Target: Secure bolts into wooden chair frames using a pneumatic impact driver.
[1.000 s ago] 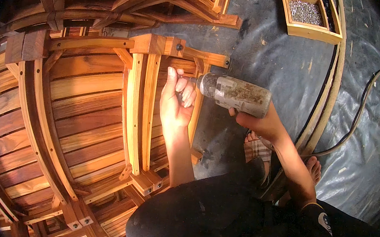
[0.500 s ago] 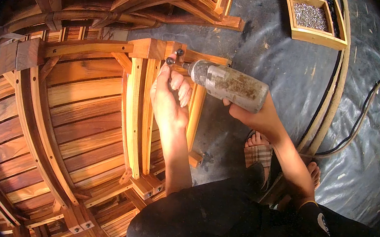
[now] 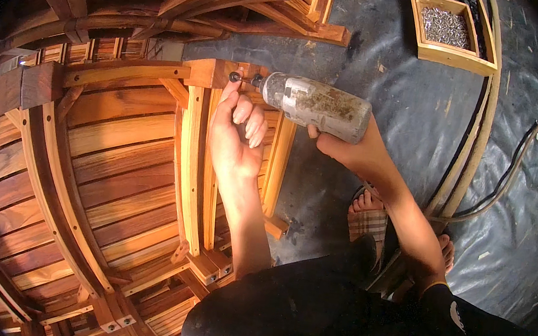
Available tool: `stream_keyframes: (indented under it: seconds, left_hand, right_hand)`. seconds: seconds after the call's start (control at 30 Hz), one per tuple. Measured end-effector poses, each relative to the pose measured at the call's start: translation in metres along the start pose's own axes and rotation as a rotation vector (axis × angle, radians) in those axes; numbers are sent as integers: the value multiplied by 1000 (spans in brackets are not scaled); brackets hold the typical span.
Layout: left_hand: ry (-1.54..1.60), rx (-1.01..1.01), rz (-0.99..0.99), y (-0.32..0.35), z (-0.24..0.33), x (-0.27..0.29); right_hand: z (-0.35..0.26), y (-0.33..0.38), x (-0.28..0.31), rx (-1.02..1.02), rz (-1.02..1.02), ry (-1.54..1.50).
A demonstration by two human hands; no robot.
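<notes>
My right hand (image 3: 344, 150) is closed round the grip of a grey, brown-stained power driver (image 3: 318, 105), its nose pointing left at the top corner of a slatted wooden piece of furniture (image 3: 210, 73). At that corner my left hand (image 3: 238, 132) has its thumb and finger pinched by a small round black piece (image 3: 234, 77). Its other fingers are curled. The black piece is in line with the driver's dark tip, close to the wood; whether the tip touches it I cannot tell.
A wooden tray (image 3: 454, 58) with small silver fasteners and black pieces is at the top right. Brown and black hoses (image 3: 471, 143) run across the dark plastic sheeting (image 3: 396, 83). More slatted wooden furniture (image 3: 234, 0) stands at the far left. My feet (image 3: 369, 211) are below the driver.
The driver has shifted left and slightly up toward the corner. My left fingertips have moved slightly up and left, with the black piece at them.
</notes>
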State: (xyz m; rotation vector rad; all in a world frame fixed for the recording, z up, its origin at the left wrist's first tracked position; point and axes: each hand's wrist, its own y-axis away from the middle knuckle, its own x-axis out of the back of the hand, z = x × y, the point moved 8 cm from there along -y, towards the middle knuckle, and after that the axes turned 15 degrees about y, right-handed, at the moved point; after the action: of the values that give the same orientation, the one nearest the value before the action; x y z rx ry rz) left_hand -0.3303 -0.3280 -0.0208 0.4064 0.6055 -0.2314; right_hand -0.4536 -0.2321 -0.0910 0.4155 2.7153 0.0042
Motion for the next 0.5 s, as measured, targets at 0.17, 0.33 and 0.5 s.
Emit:
stream_keyframes:
  seconds: [0.17, 0.33, 0.5]
  left_hand:
    - [3, 11, -7, -2, -2, 2]
    - [6, 17, -27, -1, 2, 1]
    - [5, 27, -24, -2, -1, 1]
  right_hand:
    - [-1, -4, 0, 13, -39, -13]
    - [6, -4, -1, -16, -17, -23]
    - [10, -3, 1, -4, -13, -43]
